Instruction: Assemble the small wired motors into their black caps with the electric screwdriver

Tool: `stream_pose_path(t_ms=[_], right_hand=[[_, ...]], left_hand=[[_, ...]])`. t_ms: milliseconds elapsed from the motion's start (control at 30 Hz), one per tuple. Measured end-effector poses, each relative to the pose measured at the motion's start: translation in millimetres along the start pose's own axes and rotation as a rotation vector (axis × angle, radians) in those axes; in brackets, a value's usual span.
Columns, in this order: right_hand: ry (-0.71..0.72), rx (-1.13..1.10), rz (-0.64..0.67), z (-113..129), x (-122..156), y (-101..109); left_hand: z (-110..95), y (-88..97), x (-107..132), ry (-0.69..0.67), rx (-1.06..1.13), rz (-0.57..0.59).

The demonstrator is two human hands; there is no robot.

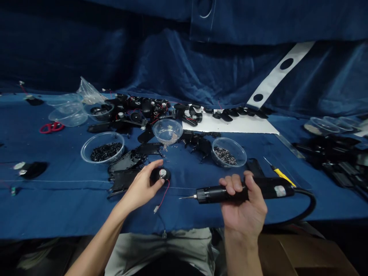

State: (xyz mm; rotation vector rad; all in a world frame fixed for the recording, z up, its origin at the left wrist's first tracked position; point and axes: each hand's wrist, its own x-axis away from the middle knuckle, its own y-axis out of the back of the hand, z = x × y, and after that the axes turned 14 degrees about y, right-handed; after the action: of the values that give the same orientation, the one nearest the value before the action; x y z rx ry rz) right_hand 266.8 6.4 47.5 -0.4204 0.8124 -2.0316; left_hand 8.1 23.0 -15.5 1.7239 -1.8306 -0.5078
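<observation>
My left hand [143, 186] is closed around a small round black part [161, 174] with a silver centre, resting on the blue cloth. A thin red wire [163, 195] trails from the part toward me and ends in a small white plug. My right hand [244, 203] grips a black electric screwdriver [244, 191] held level. Its bit points left, toward the round part, a short gap away. A thick black cable [307, 205] runs from the tool's rear off the table edge.
Clear bowls hold dark screws [103, 147], silver screws [167, 131] and more small screws [229, 152]. Flat black plastic shells [126, 168] lie beside my left hand. A heap of black parts [138, 111], a yellow-handled screwdriver [280, 173], red scissors [51, 127] and a white sheet [241, 124] lie around.
</observation>
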Motion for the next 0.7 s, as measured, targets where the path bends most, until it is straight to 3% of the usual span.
stream_pose_path(t_ms=[500, 700], right_hand=[[0.042, 0.039, 0.068, -12, 1, -12], [0.054, 0.061, 0.083, -14, -2, -14]], left_hand=[[-4, -10.3, -4, -0.109, -0.197, -0.165], [-4, -2.9, 7, -0.097, -0.206, -0.136]])
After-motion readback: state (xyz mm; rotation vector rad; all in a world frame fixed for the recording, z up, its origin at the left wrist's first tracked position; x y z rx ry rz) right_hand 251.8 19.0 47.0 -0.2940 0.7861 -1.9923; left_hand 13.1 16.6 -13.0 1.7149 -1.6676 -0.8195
